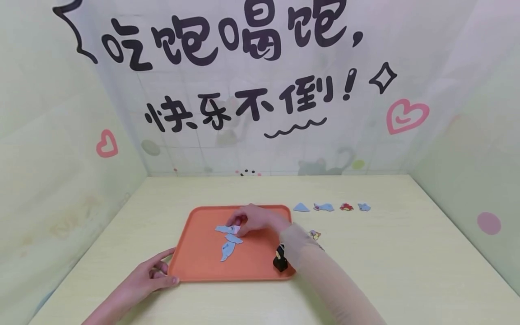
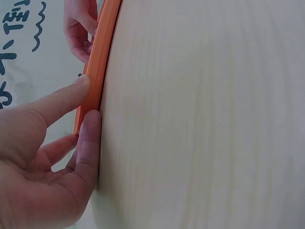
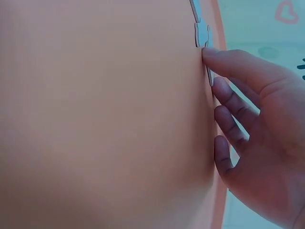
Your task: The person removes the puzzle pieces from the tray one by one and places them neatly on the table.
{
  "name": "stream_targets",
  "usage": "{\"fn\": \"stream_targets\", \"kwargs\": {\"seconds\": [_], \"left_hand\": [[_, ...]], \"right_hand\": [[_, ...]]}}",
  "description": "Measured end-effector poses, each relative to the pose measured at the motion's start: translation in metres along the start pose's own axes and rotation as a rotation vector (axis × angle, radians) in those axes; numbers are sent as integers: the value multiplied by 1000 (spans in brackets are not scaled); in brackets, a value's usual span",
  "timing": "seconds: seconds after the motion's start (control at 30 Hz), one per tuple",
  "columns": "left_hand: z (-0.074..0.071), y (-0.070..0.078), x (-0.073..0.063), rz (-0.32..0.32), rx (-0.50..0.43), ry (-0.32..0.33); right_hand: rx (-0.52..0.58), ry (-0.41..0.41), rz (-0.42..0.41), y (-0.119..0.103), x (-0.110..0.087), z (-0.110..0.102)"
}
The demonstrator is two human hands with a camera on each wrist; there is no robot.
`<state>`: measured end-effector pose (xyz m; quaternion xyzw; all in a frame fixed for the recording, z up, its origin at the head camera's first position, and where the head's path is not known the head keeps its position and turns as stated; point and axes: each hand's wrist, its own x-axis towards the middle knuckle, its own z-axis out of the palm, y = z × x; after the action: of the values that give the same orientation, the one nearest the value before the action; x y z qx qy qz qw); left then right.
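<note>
An orange tray (image 1: 195, 262) lies on the table. My left hand (image 1: 142, 280) holds its front left corner, the thumb on the rim and the fingers along the outer side, as the left wrist view shows. Over the tray, my right hand (image 1: 256, 219) pinches a flat blue-and-pink puzzle piece (image 1: 235, 229) between thumb and index finger, down at the tray surface. This piece sits against a pale blue puzzle piece (image 1: 221, 229). Just below, another blue piece (image 1: 233, 238) touches a curved, pointed blue piece (image 1: 227, 250). The right fingers partly cover the pinched piece.
Behind the tray's right side, a row of loose pieces lies on the table: a blue triangle (image 1: 301, 207), a longer blue piece (image 1: 323, 207), a red one (image 1: 346, 207) and a small blue one (image 1: 364, 207). A yellowish piece (image 1: 314, 234) shows partly beside the right sleeve (image 1: 321, 266).
</note>
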<state>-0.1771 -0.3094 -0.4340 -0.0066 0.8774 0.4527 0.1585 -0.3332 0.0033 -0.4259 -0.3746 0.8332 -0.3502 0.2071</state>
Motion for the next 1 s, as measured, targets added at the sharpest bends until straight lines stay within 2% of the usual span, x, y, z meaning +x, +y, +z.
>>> {"fn": "stream_targets", "kwargs": {"seconds": [0.17, 0.5, 0.8, 1.0], "left_hand": [[-1, 0, 0, 0, 0, -1], [0, 1, -1, 14, 15, 3], [1, 2, -2, 3, 20, 12], [1, 2, -1, 13, 31, 18]], "right_hand": [[-61, 18, -24, 2, 2, 1], [-112, 28, 2, 3, 0, -2], [-194, 70, -31, -6, -14, -13], [-246, 98, -3, -3, -23, -21]]}}
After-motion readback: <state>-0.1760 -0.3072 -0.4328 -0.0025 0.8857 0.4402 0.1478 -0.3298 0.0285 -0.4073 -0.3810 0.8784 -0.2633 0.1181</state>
